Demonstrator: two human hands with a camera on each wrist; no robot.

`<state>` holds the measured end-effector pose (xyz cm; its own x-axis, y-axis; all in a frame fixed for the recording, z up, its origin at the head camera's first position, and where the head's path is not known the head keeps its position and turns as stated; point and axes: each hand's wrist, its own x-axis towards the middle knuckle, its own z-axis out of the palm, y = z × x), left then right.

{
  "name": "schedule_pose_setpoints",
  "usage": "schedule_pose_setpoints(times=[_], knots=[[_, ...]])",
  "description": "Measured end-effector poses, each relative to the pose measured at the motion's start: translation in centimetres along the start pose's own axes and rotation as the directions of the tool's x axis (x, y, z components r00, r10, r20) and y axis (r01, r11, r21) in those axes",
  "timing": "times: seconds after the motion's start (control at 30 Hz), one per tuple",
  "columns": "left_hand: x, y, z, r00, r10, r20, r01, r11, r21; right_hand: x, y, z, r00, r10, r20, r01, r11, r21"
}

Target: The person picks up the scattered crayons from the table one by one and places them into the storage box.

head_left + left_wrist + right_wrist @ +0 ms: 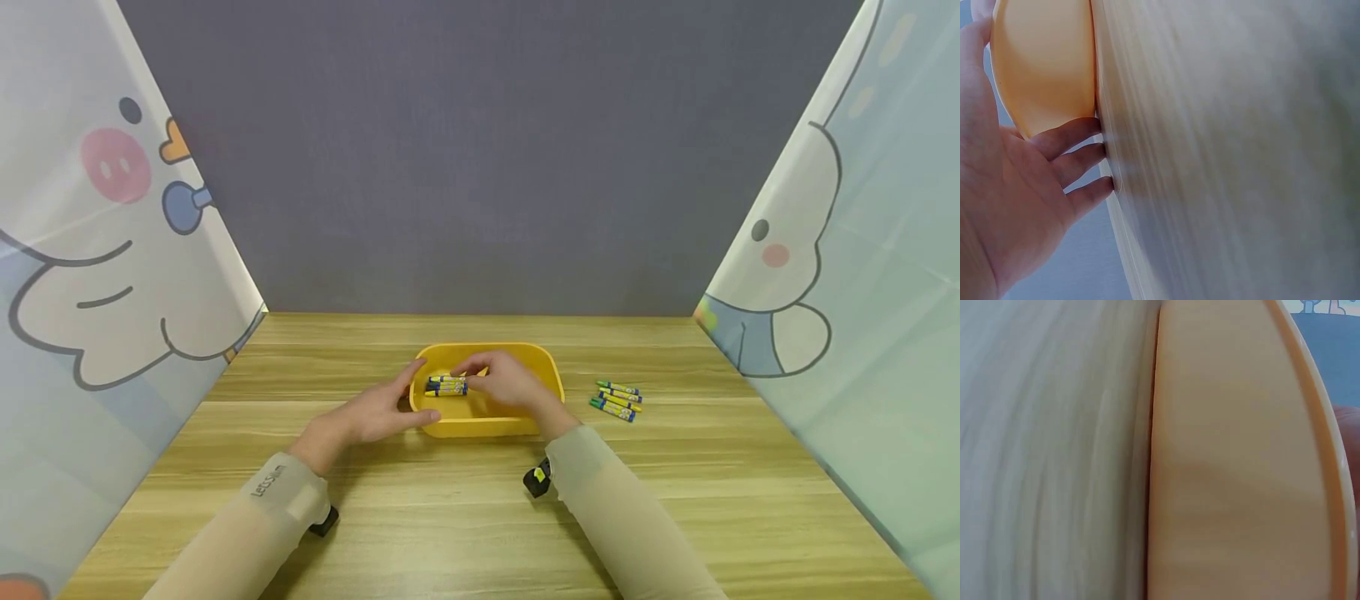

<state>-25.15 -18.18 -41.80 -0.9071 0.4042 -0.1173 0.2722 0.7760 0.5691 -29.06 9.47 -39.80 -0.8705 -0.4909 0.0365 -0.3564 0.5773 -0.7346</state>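
Observation:
A yellow plastic basket (483, 427) sits on the wooden table. My left hand (378, 410) holds its left end, the thumb lying over the front rim. In the left wrist view, the fingers (1067, 137) of that hand bend against the basket's outer wall. Inside the basket, several crayons (446, 389) with yellow-and-blue wrappers lie side by side at the left. My right hand (506, 385) reaches in over them, thumb and forefinger pinching the right end of the rearmost crayon. The basket wall (1241, 456) hides most of this hand in the right wrist view.
To the right of the basket, several more crayons (617, 402), some with green tips, lie loose on the table (420, 517). A dark grey panel (480, 167) stands at the back, with cartoon-printed curtains (862, 275) at both sides.

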Motion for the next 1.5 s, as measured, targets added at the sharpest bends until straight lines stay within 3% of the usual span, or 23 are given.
schedule_pose_setpoints(times=[0.3,0.53,0.73,1.0,1.5], knots=[[0.1,0.0,0.1,1.0,0.01,-0.004,-0.01,1.0,0.009,0.6,0.6,1.4,1.0,0.009,0.006,-0.009,0.999,0.04],[0.0,0.0,0.0,1.0,0.0,-0.005,0.0,1.0,0.005,0.9,0.6,1.8,0.998,0.016,0.065,-0.017,1.0,0.017],[0.0,0.0,0.1,1.0,0.003,-0.003,-0.003,1.0,-0.004,1.0,0.4,2.1,0.996,0.047,0.075,-0.044,0.998,-0.049],[0.1,0.0,0.1,1.0,0.002,-0.003,-0.001,1.0,0.005,1.3,0.1,2.2,0.998,0.03,0.058,-0.021,0.988,-0.152],[0.0,0.0,0.0,1.0,-0.003,0.001,0.003,1.0,0.007,0.9,-0.1,1.9,0.999,0.031,0.026,-0.029,0.997,-0.074]])
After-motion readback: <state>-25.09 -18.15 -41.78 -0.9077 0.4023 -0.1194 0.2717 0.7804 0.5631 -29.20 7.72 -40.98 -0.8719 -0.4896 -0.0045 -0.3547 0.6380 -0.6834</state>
